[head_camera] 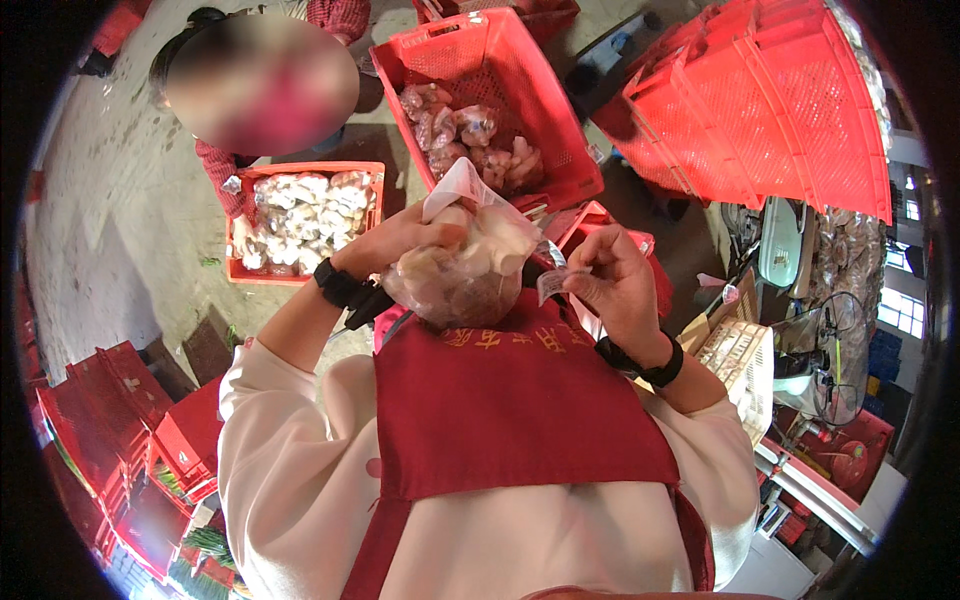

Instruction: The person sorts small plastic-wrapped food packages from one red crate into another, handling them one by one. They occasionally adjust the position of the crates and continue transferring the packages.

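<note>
My left hand (427, 232) grips the upper part of a clear plastic bag of pale, mushroom-like produce (465, 277), held up before my red apron (517, 412). To the right, my right hand (611, 277) pinches a small translucent label or strip (553, 285) that bears print, between thumb and fingers, a little away from the bag. Just beyond the bag, a large red plastic crate (555, 135) holds several similar filled bags (450, 135).
At the upper left, a person's hand reaches into a smaller red crate (304, 281) full of bagged pale produce. Tall stacked red crates (757, 105) stand at the upper right, more red crates (112, 412) at the lower left, and a cream plastic basket (761, 382) at the right.
</note>
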